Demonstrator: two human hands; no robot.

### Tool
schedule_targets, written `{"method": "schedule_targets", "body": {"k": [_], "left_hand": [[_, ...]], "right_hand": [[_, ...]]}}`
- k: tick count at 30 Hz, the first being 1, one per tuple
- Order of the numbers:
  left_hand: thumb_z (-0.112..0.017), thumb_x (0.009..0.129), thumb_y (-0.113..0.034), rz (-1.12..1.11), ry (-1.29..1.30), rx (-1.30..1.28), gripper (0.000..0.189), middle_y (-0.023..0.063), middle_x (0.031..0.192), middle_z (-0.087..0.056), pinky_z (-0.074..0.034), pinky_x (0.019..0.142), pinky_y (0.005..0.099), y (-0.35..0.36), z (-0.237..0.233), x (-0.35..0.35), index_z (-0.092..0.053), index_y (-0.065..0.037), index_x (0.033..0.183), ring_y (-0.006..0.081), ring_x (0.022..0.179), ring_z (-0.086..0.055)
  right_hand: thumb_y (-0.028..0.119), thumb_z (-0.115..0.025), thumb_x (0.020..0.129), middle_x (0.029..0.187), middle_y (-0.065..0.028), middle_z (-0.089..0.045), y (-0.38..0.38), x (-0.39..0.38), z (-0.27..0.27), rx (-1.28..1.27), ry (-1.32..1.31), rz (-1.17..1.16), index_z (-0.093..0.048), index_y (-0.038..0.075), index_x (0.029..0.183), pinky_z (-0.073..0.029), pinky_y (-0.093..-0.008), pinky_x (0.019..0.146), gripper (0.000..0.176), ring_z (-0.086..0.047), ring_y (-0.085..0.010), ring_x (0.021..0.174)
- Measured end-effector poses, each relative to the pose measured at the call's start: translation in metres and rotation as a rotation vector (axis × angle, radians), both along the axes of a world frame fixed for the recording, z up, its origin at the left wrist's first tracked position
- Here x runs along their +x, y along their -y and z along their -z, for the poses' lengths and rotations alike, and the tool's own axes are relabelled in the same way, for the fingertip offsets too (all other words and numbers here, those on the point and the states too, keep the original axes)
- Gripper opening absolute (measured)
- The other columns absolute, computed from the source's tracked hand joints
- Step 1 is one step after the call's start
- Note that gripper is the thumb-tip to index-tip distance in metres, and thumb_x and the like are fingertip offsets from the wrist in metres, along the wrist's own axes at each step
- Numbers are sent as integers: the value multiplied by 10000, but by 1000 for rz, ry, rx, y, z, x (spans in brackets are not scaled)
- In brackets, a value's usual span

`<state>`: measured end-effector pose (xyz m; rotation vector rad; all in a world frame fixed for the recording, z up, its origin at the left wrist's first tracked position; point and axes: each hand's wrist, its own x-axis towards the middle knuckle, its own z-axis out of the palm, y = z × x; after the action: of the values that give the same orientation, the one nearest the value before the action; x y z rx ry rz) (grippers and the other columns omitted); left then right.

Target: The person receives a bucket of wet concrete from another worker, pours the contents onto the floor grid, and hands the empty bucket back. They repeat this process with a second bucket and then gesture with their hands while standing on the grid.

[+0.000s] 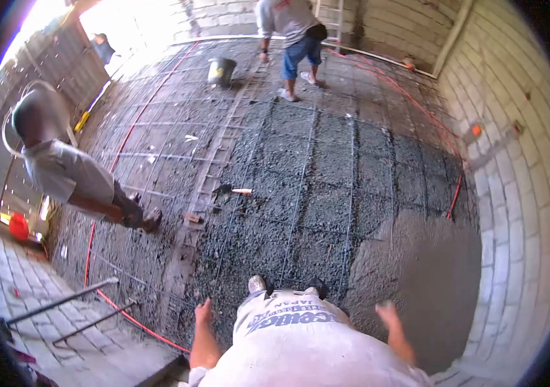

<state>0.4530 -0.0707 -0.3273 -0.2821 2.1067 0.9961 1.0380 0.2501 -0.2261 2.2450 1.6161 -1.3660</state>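
Low in the head view, my left hand (203, 312) hangs beside my body over the gravel, with nothing visible in it; its fingers are too small to make out. My right hand (388, 312) is out to the other side, blurred, near the edge of the wet concrete (443, 290). Between them are my white printed shirt (301, 335) and my shoes on the dark gravel (275, 219), where a grid of rebar lies. A hammer-like tool with a light handle (242, 191) rests on the gravel ahead.
One person (75, 174) stands at the left; another (294, 32) bends near a bucket (221, 72) at the back. Red tubing (120, 145) crosses the rebar. Block walls (514, 161) flank the floor, a ladder (330, 22) stands behind, and metal bars (62, 300) project at lower left.
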Motion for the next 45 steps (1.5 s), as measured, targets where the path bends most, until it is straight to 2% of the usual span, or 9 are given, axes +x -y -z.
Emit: {"method": "schedule_targets", "body": {"k": [5, 10, 13, 17, 21, 28, 31, 32, 45], "left_hand": [[-628, 757, -403, 26, -71, -100, 534, 140, 828, -611, -459, 543, 373, -6, -1, -11, -567, 76, 986, 238, 654, -580], [-564, 748, -487, 482, -247, -150, 542, 240, 816, -625, -456, 733, 401, -87, 4, -50, -624, 38, 869, 359, 838, -610], [-549, 766, -485, 732, -361, -94, 503, 226, 803, -633, -457, 756, 391, -171, -58, -56, -639, 3, 847, 350, 858, -611], [-609, 817, -373, 661, -473, 193, 418, 116, 758, -635, -457, 666, 344, -227, -58, -65, -605, 33, 915, 210, 722, -591], [-601, 793, -424, 612, -511, 267, 443, 159, 787, -631, -453, 664, 353, -223, -56, -58, -602, 12, 870, 266, 733, -597], [-608, 766, -450, 355, -115, -20, 485, 147, 716, -605, -442, 636, 368, -63, 13, -23, -614, 27, 854, 213, 688, -557], [-619, 750, -461, 729, -278, -211, 544, 169, 852, -610, -459, 660, 397, 31, 56, -1, -586, 41, 957, 259, 766, -592], [-617, 748, -468, 284, -41, -140, 555, 180, 875, -613, -460, 681, 403, 40, 58, 10, -586, 36, 978, 283, 789, -599], [-618, 791, -368, 145, -118, 42, 417, 107, 725, -626, -450, 576, 292, -62, -27, -31, -610, 47, 838, 145, 578, -562]], "right_hand": [[347, -604, 784, 1181, -225, -507, 162, 45, 79, -80, 132, 313, -401, -7, 1264, -342, -420, 974, 630, -472, -365, 1121], [369, -582, 797, 1189, -218, -503, 167, 14, 110, 2, 152, 383, -400, -5, 1261, -332, -419, 975, 623, -464, -353, 1130], [382, -569, 805, 1195, -214, -501, 140, 7, 121, 100, 110, 432, -400, -4, 1260, -327, -419, 975, 620, -460, -345, 1136], [399, -552, 816, 1202, -208, -497, 95, 10, 118, 247, 51, 494, -399, -2, 1258, -319, -418, 976, 616, -454, -336, 1143], [399, -548, 819, 1151, -162, -512, 71, 5, 68, 183, -74, 707, -453, 49, 1186, -405, -449, 850, 516, -475, -321, 1063], [394, -583, 807, 1218, -109, -451, 65, -8, 20, -3, -86, 832, -435, 124, 1208, -440, -494, 754, 505, -447, -306, 1075], [391, -584, 808, 1206, -114, -460, 60, -16, 12, -22, -60, 789, -437, 136, 1211, -443, -491, 752, 498, -455, -294, 1068], [390, -584, 809, 1200, -114, -465, 59, -18, 9, -31, -37, 754, -442, 138, 1202, -444, -488, 747, 488, -459, -285, 1060], [414, -580, 808, 1046, -54, -468, 6, 2, 37, 100, -48, 701, -434, 148, 1161, -426, -503, 746, 466, -442, -231, 945]]}}
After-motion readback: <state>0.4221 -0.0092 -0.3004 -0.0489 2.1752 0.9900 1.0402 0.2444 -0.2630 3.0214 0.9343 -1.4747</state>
